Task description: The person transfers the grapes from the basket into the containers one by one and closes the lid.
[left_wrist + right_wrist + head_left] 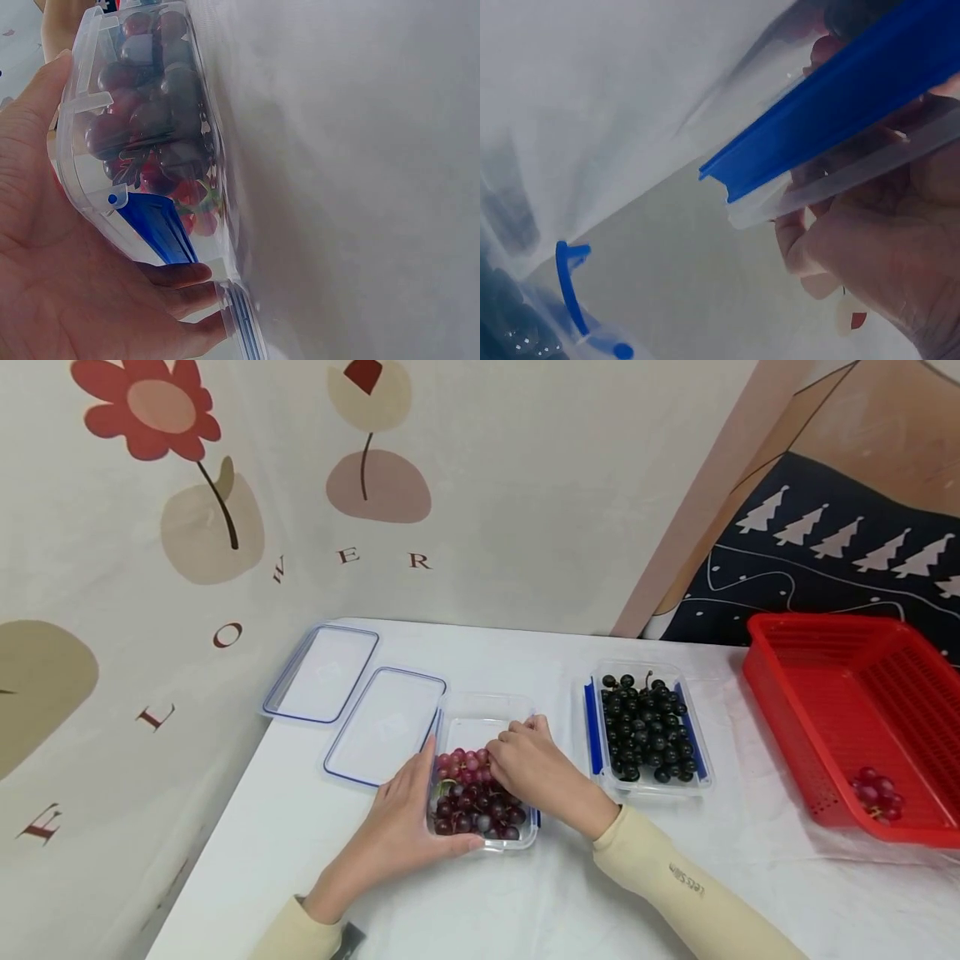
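Observation:
A clear plastic container (480, 732) stands in front of me, with dark purple grapes (468, 814) in its near half and lighter red grapes (459, 765) toward the middle. My left hand (408, 827) holds its left near corner, thumb along the near rim and fingers down the side. In the left wrist view, those fingers lie by a hanging blue latch (157, 229). My right hand (536, 768) reaches over the right rim with curled fingers at the red grapes; its fingertips are partly hidden. The right wrist view shows another blue latch (817, 112) below that hand.
Two blue-edged lids (330, 672) (386, 727) lie on the white table at the left. A second clear container (701, 772) full of black grapes (648, 727) stands to the right. Farther right is a red basket (787, 718) with a small bunch of red grapes (876, 793).

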The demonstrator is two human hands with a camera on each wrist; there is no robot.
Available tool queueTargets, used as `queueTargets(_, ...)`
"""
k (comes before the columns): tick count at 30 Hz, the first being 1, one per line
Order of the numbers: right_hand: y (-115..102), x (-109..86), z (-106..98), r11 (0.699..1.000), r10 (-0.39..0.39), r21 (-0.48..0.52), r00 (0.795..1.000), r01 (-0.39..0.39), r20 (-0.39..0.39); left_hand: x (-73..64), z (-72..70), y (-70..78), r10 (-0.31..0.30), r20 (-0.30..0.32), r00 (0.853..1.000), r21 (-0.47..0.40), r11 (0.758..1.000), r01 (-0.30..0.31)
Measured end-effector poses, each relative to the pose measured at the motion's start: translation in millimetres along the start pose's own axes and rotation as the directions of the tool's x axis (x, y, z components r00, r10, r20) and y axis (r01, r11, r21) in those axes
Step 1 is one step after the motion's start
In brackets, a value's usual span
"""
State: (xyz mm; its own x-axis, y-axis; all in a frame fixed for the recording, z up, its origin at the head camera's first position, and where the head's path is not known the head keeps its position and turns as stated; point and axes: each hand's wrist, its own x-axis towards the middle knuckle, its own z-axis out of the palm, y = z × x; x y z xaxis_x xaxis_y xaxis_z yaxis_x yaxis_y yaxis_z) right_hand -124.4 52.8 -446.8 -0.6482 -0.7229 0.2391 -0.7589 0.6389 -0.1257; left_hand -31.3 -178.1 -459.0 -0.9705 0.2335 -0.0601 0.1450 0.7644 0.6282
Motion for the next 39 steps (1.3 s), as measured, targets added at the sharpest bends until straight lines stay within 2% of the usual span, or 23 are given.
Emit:
queueTargets(2, 0.8, 2.5, 0.1, 1.0, -0.012, 0.013, 1.0, 0.013, -0.007, 0.1, -0.3, 0.0, 0.004, 0.0, 1.0, 0.0, 1.0, -0.004)
queueTargets(7, 1.1, 4.4, 0.1, 0.998, -0.021, 0.054, 0.999, 0.019, 0.046, -0.9, -1.8, -0.1, 0.011, -0.001, 1.0, -0.008, 1.0, -0.011)
queueTargets(11, 2.3, -1.1, -4.5, 0.995, 0.044, 0.086, 0.999, -0.046, 0.029, -0.9, -1.0, 0.8, 0.001, 0.0, 1.0, -0.005, 1.0, -0.001)
queueTargets(15, 6.4, -9.5, -15.7, 0.992, 0.114, 0.061, 0.993, -0.112, -0.02, -0.6, -0.5, 2.1, -0.014, 0.009, 1.0, -0.006, 1.0, 0.014)
queueTargets(17, 8.1, -12.6, -20.0, 0.994, 0.097, 0.045, 0.995, -0.096, -0.019, -1.2, -1.5, 2.5, -0.015, 0.009, 1.0, -0.008, 1.0, 0.015)
queueTargets(22, 9.7, -16.1, -22.5, 0.998, -0.021, 0.058, 0.997, 0.017, 0.07, -1.6, -3.0, 2.4, -0.016, 0.009, 1.0, -0.006, 1.0, 0.016)
queueTargets(25, 10.7, -18.4, -23.2, 0.996, -0.053, 0.072, 0.993, 0.046, 0.102, -0.8, -2.7, 2.9, -0.018, 0.013, 1.0, -0.011, 1.0, 0.018)
queueTargets(29, 13.1, -21.5, -23.3, 0.995, -0.053, 0.09, 0.995, 0.045, 0.088, -1.3, -3.3, 3.3, -0.017, 0.011, 1.0, -0.014, 1.0, 0.017)
queueTargets(35, 19.1, -30.1, -16.0, 0.989, -0.054, 0.139, 0.998, 0.051, 0.017, -2.8, -3.3, 2.8, -0.002, 0.005, 1.0, -0.006, 1.0, 0.002)
queueTargets(39, 20.0, -38.5, -13.8, 0.977, -0.004, 0.215, 1.0, -0.002, 0.025, -3.0, -4.1, 0.4, 0.022, 0.004, 1.0, 0.02, 1.0, -0.022)
